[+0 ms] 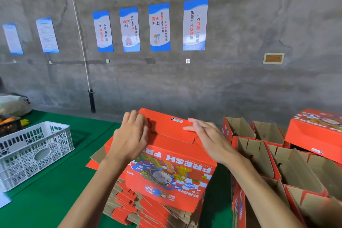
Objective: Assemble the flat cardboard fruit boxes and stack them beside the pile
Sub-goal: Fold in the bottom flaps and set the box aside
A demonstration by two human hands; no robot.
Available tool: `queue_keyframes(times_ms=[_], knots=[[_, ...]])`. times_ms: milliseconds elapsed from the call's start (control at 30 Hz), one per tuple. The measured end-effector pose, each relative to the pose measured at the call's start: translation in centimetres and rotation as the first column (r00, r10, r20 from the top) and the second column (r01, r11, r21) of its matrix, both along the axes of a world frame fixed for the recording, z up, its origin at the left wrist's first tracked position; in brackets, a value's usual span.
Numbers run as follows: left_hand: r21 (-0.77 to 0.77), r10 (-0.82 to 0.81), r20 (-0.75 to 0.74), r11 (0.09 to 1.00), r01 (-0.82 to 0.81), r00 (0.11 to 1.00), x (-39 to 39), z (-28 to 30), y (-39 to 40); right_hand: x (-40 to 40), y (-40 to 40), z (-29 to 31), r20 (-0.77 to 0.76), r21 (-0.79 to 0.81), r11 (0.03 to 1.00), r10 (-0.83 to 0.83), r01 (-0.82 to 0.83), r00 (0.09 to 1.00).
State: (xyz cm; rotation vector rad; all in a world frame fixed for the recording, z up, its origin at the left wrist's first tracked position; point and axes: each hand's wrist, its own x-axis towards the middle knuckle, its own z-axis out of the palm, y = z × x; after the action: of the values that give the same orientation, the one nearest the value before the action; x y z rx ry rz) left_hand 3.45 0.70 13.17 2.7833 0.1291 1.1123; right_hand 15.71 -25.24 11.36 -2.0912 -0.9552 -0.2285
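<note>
A red printed fruit box stands folded up on the pile of flat cardboard blanks, its bottom flaps facing up and away. My left hand lies over the box's upper left corner, fingers bent onto the flap edge. My right hand presses with straight fingers on the top flap at the right, near a small white label. Several assembled boxes lie open-side up at the right, showing brown insides.
A white plastic crate stands on the green table at the left. A grey bag and dark tray sit at the far left. Another red box rests atop the assembled ones. A concrete wall with posters is behind.
</note>
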Motion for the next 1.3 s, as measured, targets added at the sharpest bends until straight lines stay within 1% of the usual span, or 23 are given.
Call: queue_keyframes(times_ms=[100,167,200,333,400,433,467,500,533,567,600,633,667,700,733,767,800,900,1000,1100,1167,1233,1300], knots=[[-0.031,0.002,0.025,1.0,-0.002,1.0,-0.1,-0.2,-0.4,0.2,0.3,0.0,0.003,-0.141,0.99,-0.023,0.024,1.0],[-0.027,0.033,0.024,0.999,-0.032,0.999,0.0,-0.3,-0.6,0.2,0.7,0.4,-0.011,-0.201,0.978,-0.059,0.056,0.998],[-0.015,0.05,0.015,0.999,-0.049,0.999,0.1,-0.3,-0.6,0.3,1.0,0.5,0.006,-0.223,0.971,-0.09,0.089,0.996],[0.015,0.091,-0.032,0.996,-0.09,0.995,0.8,-0.7,-0.5,0.2,2.4,0.2,0.208,-0.362,0.898,-0.184,0.25,0.961],[0.019,0.1,-0.033,0.995,-0.1,0.994,0.8,-0.8,-0.2,0.4,2.7,0.0,0.244,-0.398,0.871,-0.202,0.288,0.949],[0.017,0.093,-0.021,0.996,-0.093,0.995,0.9,-0.7,-0.2,0.5,2.6,0.1,0.237,-0.402,0.871,-0.2,0.283,0.951],[0.018,0.08,-0.01,0.997,-0.08,0.997,0.8,-0.7,-0.1,0.6,2.4,0.4,0.2,-0.369,0.893,-0.194,0.258,0.96],[0.024,0.067,-0.008,0.997,-0.067,0.998,0.8,-0.7,-0.1,0.8,2.1,0.6,0.119,-0.266,0.941,-0.182,0.208,0.976],[0.025,0.055,-0.013,0.998,-0.054,0.998,0.8,-0.6,0.0,0.9,1.7,0.7,0.008,-0.062,0.985,-0.163,0.163,0.987],[0.012,0.044,-0.019,0.999,-0.044,0.999,0.8,-0.5,0.2,1.0,1.4,0.5,-0.102,0.186,0.969,-0.146,0.163,0.984],[-0.013,0.036,-0.022,0.999,-0.036,0.999,0.8,-0.4,0.5,1.0,1.1,0.1,-0.202,0.368,0.903,-0.155,0.222,0.967],[-0.039,0.03,-0.023,0.999,-0.031,0.999,0.7,-0.2,0.7,0.9,0.7,-0.5,-0.296,0.429,0.847,-0.195,0.313,0.935],[-0.056,0.027,-0.027,0.998,-0.029,0.999,0.7,-0.1,0.9,0.9,0.4,-1.3,-0.389,0.39,0.833,-0.236,0.391,0.891],[-0.061,0.028,-0.041,0.998,-0.03,0.999,0.7,0.0,1.0,0.7,0.2,-2.2,-0.493,0.304,0.845,-0.254,0.439,0.832],[-0.057,0.025,-0.06,0.998,-0.029,0.998,0.7,0.0,0.9,0.6,0.1,-3.2,-0.595,0.214,0.861,-0.261,0.462,0.761],[-0.054,0.022,-0.074,0.998,-0.026,0.997,0.7,0.0,0.8,0.4,0.0,-4.0,-0.663,0.168,0.867,-0.253,0.469,0.705],[-0.055,0.02,-0.081,0.998,-0.025,0.997,0.7,-0.1,0.7,0.4,-0.1,-4.5,-0.687,0.163,0.864,-0.247,0.476,0.683],[-0.064,0.022,-0.103,0.998,-0.028,0.994,1.0,0.1,0.8,0.1,-0.6,-5.8,-0.69,0.126,0.872,-0.265,0.472,0.674],[-0.088,0.03,-0.144,0.995,-0.043,0.989,1.0,0.5,1.0,-1.0,-0.9,-7.2,-0.79,0.089,0.922,-0.164,0.376,0.59],[-0.084,0.028,-0.154,0.996,-0.042,0.988,0.8,0.6,1.3,-2.1,-1.9,-7.3,-0.801,0.004,0.955,-0.173,0.295,0.573],[-0.083,0.026,-0.165,0.996,-0.04,0.986,0.5,0.5,1.5,-2.4,-2.5,-7.3,-0.832,-0.048,0.967,-0.177,0.25,0.526],[-0.086,0.02,-0.172,0.996,-0.035,0.985,0.3,0.4,1.9,-2.6,-2.9,-7.1,-0.885,-0.024,0.981,-0.111,0.192,0.453],[-0.094,0.013,-0.178,0.995,-0.03,0.984,-0.1,0.4,2.2,-3.0,-3.2,-6.9,-0.914,0.046,0.983,-0.031,0.179,0.404]])
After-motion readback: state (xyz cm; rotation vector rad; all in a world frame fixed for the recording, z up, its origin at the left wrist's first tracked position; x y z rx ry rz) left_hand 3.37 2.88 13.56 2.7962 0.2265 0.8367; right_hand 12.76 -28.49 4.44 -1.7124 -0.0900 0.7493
